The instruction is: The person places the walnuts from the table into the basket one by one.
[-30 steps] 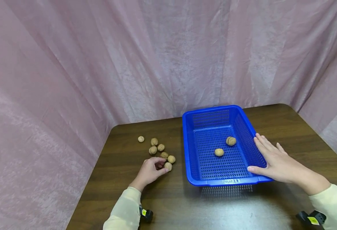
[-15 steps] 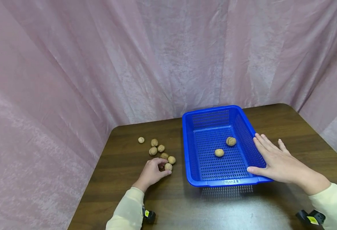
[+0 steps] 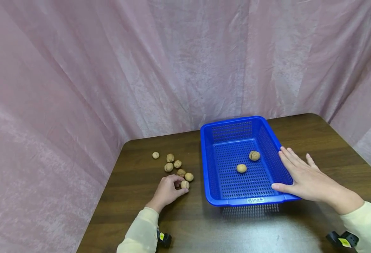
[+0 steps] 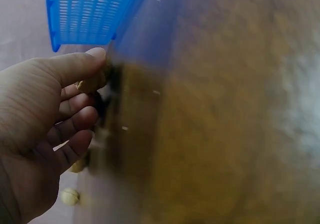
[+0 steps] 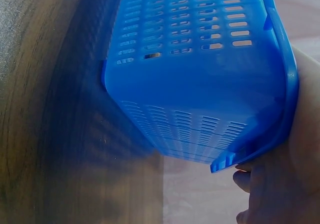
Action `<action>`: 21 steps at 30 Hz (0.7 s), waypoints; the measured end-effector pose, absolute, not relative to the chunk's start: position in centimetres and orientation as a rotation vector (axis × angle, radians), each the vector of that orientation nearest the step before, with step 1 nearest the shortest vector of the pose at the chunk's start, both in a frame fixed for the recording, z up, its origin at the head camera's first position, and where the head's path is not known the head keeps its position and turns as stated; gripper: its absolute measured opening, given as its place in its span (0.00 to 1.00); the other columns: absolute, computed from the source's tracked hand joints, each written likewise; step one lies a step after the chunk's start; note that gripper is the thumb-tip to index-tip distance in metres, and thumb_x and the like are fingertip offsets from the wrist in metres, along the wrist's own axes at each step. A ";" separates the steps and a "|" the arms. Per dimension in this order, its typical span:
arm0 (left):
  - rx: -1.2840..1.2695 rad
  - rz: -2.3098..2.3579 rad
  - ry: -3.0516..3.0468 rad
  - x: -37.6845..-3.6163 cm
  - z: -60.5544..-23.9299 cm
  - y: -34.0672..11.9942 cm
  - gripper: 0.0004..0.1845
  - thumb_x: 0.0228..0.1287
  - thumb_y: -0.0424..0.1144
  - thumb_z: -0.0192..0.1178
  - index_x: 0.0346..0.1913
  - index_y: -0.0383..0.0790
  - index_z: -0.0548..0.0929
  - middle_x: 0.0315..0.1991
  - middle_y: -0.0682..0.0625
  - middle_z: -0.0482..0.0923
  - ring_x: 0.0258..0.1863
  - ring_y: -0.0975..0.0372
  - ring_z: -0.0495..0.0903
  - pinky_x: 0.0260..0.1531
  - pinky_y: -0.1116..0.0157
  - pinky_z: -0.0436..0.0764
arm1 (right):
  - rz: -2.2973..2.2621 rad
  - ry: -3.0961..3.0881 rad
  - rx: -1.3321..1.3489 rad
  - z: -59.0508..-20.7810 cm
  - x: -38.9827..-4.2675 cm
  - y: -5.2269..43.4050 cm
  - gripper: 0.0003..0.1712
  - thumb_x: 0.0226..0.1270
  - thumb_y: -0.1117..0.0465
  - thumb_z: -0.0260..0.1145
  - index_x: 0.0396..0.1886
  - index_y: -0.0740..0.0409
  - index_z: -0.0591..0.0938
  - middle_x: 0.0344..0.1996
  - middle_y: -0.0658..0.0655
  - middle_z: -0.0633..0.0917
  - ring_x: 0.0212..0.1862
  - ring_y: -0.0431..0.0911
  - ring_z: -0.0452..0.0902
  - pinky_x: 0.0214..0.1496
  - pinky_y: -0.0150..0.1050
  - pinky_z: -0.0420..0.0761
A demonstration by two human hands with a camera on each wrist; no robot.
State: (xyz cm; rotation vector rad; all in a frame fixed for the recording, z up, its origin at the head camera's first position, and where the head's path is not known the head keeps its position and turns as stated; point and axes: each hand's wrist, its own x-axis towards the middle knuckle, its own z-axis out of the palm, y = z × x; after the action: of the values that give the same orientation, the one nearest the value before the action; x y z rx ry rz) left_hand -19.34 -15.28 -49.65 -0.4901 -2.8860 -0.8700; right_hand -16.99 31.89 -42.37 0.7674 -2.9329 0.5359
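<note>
In the head view, my left hand (image 3: pixel 167 189) has its thumb and index finger around a walnut (image 3: pixel 185 184) on the left part of the table. The same walnut (image 4: pixel 89 85) shows partly behind the thumb in the left wrist view. Right beside it lie another pale walnut (image 3: pixel 189 176) and a darker walnut (image 3: pixel 181 172). My right hand (image 3: pixel 305 179) rests on the near right corner of a blue plastic basket (image 3: pixel 205 165), fingers spread straight and thumb over the rim. Two walnuts sit inside the basket, a dark one (image 3: pixel 254 155) and a pale one (image 3: pixel 241 168).
Beyond my left hand are several loose walnuts, among them a small one (image 3: pixel 155 155) farthest left. The brown wooden table (image 3: pixel 191 225) ends at a pink curtain (image 3: pixel 185 70) behind and on both sides. The basket's perforated wall (image 5: pixel 185 29) fills much of the right wrist view.
My left hand has shifted slightly right, and its thumb now lies along the near side of the walnut. The right hand and basket stay in place.
</note>
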 end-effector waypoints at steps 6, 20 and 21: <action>-0.526 -0.915 -2.800 -19.3 -46.3 -14.2 0.15 0.50 0.45 0.75 0.40 0.46 0.85 0.33 0.60 0.79 0.33 0.64 0.79 0.34 0.68 0.79 | 0.536 -2.934 0.779 -42.2 -17.2 31.9 0.61 0.59 0.31 0.62 0.75 0.69 0.49 0.74 0.68 0.47 0.76 0.53 0.30 0.67 0.63 0.23; -0.892 -0.947 -2.659 -22.6 -36.2 -5.8 0.17 0.51 0.44 0.74 0.43 0.44 0.83 0.34 0.58 0.81 0.34 0.66 0.78 0.36 0.68 0.78 | 0.579 -2.944 0.750 -42.6 -17.1 32.0 0.61 0.59 0.33 0.64 0.75 0.69 0.49 0.75 0.67 0.47 0.76 0.52 0.29 0.66 0.63 0.21; -0.907 -0.957 -2.660 -23.0 -35.8 -5.1 0.18 0.51 0.44 0.74 0.44 0.44 0.83 0.34 0.58 0.81 0.34 0.66 0.78 0.36 0.68 0.78 | 0.580 -2.944 0.756 -42.7 -17.0 32.0 0.61 0.59 0.33 0.64 0.75 0.69 0.49 0.75 0.67 0.47 0.76 0.52 0.29 0.66 0.63 0.21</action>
State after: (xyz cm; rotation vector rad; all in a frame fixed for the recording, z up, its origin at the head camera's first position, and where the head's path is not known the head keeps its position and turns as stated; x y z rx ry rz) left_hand -23.04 -5.10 -35.77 -0.9069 -2.6595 -0.9570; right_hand -17.05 32.00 -42.66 0.7559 -2.9438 0.5795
